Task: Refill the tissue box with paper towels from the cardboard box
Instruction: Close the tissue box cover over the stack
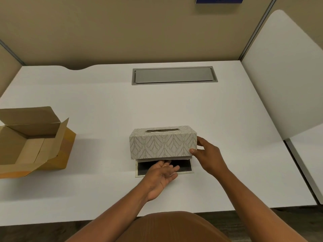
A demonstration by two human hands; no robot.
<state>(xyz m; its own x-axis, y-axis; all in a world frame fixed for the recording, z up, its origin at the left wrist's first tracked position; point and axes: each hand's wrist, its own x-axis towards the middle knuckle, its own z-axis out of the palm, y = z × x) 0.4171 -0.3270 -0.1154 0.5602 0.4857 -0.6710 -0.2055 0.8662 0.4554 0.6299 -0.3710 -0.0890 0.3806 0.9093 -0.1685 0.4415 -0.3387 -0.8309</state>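
Note:
A leaf-patterned tissue box point(162, 144) with a metal-rimmed slot on top stands mid-desk. It is raised above its base flap point(185, 167), whose dark inner face shows underneath. My right hand point(208, 154) grips the box's right end, thumb on the front corner. My left hand point(162, 175) lies palm up, fingers reaching under the box's front edge over the dark flap. An open cardboard box point(33, 142) sits at the left edge of the desk, flaps up. No paper towels show inside it from this angle.
The white desk point(104, 105) has a grey cable hatch point(174, 75) at the back. Beige partition walls enclose it, and a white divider panel point(283, 70) stands on the right. The desk's front edge is close to my body.

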